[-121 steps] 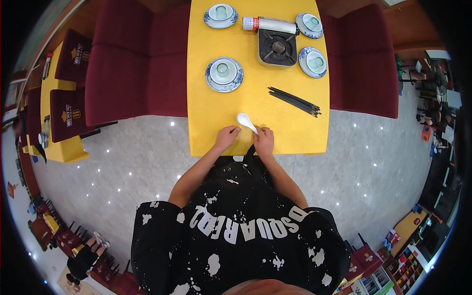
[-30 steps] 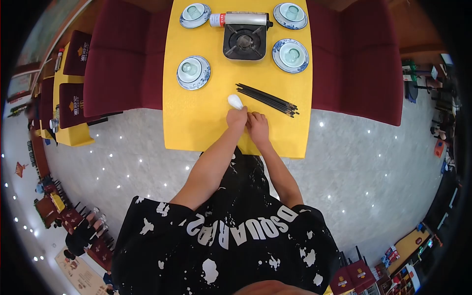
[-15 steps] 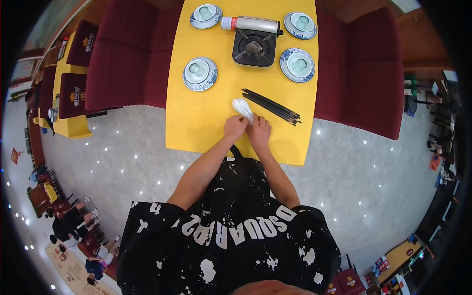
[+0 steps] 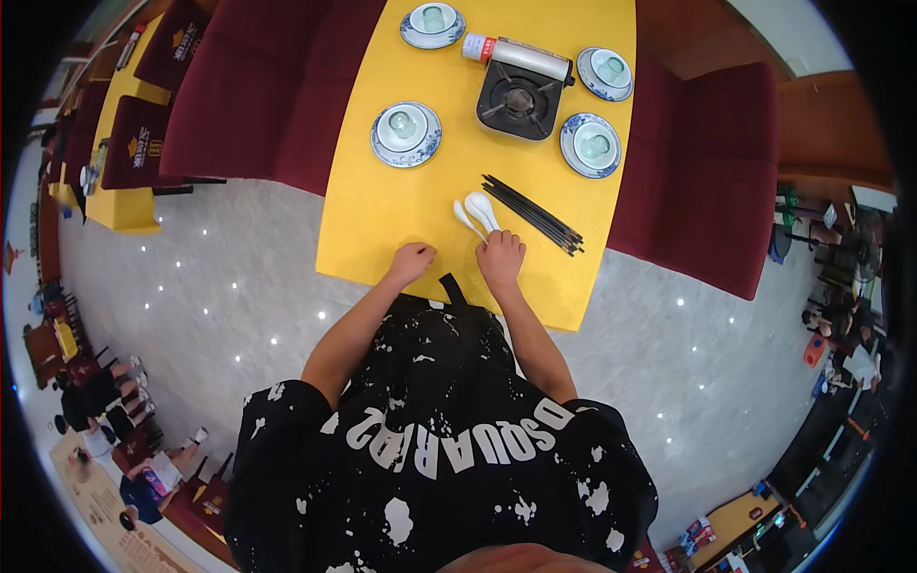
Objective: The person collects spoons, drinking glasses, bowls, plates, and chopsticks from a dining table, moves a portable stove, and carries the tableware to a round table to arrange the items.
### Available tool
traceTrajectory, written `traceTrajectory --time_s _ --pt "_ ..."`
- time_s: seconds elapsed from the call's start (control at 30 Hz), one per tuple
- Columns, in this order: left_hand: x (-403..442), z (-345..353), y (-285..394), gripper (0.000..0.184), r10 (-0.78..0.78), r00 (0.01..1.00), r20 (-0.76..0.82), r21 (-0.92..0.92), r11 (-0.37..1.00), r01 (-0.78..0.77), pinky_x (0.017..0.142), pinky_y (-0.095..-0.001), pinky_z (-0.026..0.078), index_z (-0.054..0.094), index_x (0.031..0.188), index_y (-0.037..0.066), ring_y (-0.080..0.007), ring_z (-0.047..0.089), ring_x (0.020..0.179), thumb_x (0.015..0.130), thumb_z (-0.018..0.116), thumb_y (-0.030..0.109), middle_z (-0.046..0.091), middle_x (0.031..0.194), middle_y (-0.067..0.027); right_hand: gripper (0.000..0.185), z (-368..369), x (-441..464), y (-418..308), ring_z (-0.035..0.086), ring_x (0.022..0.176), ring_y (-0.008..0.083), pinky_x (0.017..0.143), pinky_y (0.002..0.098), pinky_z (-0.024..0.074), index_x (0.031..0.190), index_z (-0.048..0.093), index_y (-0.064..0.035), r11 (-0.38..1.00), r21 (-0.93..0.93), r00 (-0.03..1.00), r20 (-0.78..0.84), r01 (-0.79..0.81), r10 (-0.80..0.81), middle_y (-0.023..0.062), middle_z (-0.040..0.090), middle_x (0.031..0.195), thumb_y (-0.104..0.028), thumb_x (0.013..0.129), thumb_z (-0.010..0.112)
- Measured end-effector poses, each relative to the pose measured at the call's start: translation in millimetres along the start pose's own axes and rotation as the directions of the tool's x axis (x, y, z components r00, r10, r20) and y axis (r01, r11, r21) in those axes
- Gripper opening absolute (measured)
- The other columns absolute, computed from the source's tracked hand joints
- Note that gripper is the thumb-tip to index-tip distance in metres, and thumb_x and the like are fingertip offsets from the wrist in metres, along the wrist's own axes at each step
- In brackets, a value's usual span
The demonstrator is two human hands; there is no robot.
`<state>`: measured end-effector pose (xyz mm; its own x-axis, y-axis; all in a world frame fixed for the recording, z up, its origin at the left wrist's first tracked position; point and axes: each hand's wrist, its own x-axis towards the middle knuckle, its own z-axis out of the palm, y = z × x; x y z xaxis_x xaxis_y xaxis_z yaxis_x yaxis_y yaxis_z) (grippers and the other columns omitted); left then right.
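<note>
Two or more white soup spoons (image 4: 480, 211) fan out over the yellow table, bowls pointing away from me. My right hand (image 4: 501, 258) is closed round their handles, and its fingers hide the handle ends. One spoon (image 4: 464, 217) splays off to the left of the others. To the left, apart from the spoons, my left hand (image 4: 413, 262) is at the tabletop with curled fingers and nothing visible in them. A bundle of black chopsticks (image 4: 533, 215) lies slantwise just right of the spoons.
Beyond the chopsticks stands a portable gas stove (image 4: 520, 99). Plates with bowls and green glasses surround it, among them a near-left plate (image 4: 380, 151) and a near-right plate (image 4: 608, 168). Dark red seats (image 4: 258, 95) flank the yellow table (image 4: 358, 215). Several people are in the distance.
My left hand has come away from the spoons and moved left. The spoons have spread apart, while my right hand keeps its hold. The camera view has shifted slightly.
</note>
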<state>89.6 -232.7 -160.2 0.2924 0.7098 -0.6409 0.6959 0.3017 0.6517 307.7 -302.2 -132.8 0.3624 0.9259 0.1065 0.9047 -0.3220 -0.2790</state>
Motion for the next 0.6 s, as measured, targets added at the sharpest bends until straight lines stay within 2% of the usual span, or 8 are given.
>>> traceTrajectory --time_s 0.13,0.27,0.33,0.37,0.43,0.47,0.57,0.6 --pt "-19 -20 -55 0.032 -0.033 0.998 -0.061 -0.184 0.983 0.021 0.066 -0.0324 0.054 0.074 0.093 0.000 -0.0187 0.068 0.069 0.091 0.059 0.028 0.071 0.077 -0.0104 0.008 3 2 -12 0.060 0.083 0.0323 0.071 0.0455 0.0456 0.084 0.062 -0.0078 0.995 0.100 0.999 0.042 0.000 -0.004 0.0124 0.062 0.083 -0.012 0.079 0.066" --pt "-40 -30 -75 0.030 -0.142 0.986 -0.086 -0.371 0.923 0.100 0.062 -0.0287 0.052 0.073 0.093 -0.002 -0.0147 0.065 0.065 0.093 0.058 0.023 0.070 0.075 -0.0087 0.013 1 8 -17 0.063 0.081 0.0313 0.070 0.0401 0.0485 0.097 0.070 -0.0036 0.924 0.374 0.994 0.091 -0.082 0.052 0.0144 0.068 0.090 -0.010 0.087 0.064" --pt "-46 -27 -81 0.029 -0.186 0.977 -0.102 -0.458 0.881 0.120 0.061 -0.0271 0.052 0.072 0.094 -0.003 -0.0137 0.063 0.064 0.094 0.057 0.022 0.069 0.075 -0.0087 0.018 2 12 -5 0.063 0.073 0.0269 0.064 0.0352 0.0482 0.103 0.071 -0.0010 0.806 0.561 0.982 0.134 -0.189 0.136 0.0118 0.068 0.087 -0.010 0.090 0.063" --pt "-47 -26 -84 0.029 -0.188 0.977 -0.100 -0.451 0.884 0.124 0.062 -0.0274 0.052 0.072 0.095 -0.003 -0.0145 0.063 0.065 0.094 0.057 0.022 0.069 0.077 -0.0092 0.019 3 15 3 0.060 0.069 0.0228 0.061 0.0323 0.0464 0.105 0.071 -0.0002 0.703 0.632 0.944 0.246 -0.327 0.218 0.0095 0.067 0.086 -0.010 0.091 0.062" --pt "-46 -29 -80 0.029 -0.189 0.977 -0.097 -0.434 0.891 0.130 0.063 -0.0280 0.053 0.071 0.098 -0.003 -0.0160 0.064 0.066 0.095 0.056 0.021 0.069 0.080 -0.0101 0.021 8 24 21 0.055 0.061 0.0147 0.055 0.0266 0.0428 0.108 0.070 0.0015 0.435 0.689 0.815 0.479 -0.579 0.325 0.0050 0.065 0.084 -0.010 0.094 0.060" --pt "-47 -30 -78 0.028 -0.206 0.975 -0.082 -0.443 0.884 0.150 0.061 -0.0276 0.053 0.071 0.097 -0.003 -0.0155 0.063 0.065 0.094 0.057 0.021 0.069 0.079 -0.0100 0.021 5 28 27 0.047 0.060 0.0061 0.052 0.0210 0.0367 0.108 0.070 0.0035 0.211 0.715 0.734 0.580 -0.667 0.354 -0.0001 0.061 0.081 -0.007 0.095 0.058" --pt "-45 -36 -71 0.028 -0.241 0.969 -0.054 -0.458 0.868 0.191 0.059 -0.0270 0.052 0.072 0.095 -0.002 -0.0147 0.062 0.061 0.091 0.058 0.021 0.069 0.076 -0.0096 0.022 -1 34 46 0.046 0.058 0.0050 0.050 0.0204 0.0336 0.110 0.069 0.0043 0.032 0.708 0.674 0.657 -0.706 0.339 0.0011 0.061 0.079 -0.007 0.095 0.058" --pt "-45 -37 -72 0.028 -0.247 0.968 -0.050 -0.456 0.868 0.197 0.059 -0.0271 0.052 0.072 0.094 -0.002 -0.0150 0.062 0.060 0.090 0.058 0.021 0.069 0.076 -0.0096 0.022 -4 37 49 0.049 0.060 0.0078 0.053 0.0229 0.0396 0.108 0.070 0.0045 0.060 0.685 0.660 0.671 -0.726 0.338 0.0005 0.061 0.078 -0.007 0.095 0.056"
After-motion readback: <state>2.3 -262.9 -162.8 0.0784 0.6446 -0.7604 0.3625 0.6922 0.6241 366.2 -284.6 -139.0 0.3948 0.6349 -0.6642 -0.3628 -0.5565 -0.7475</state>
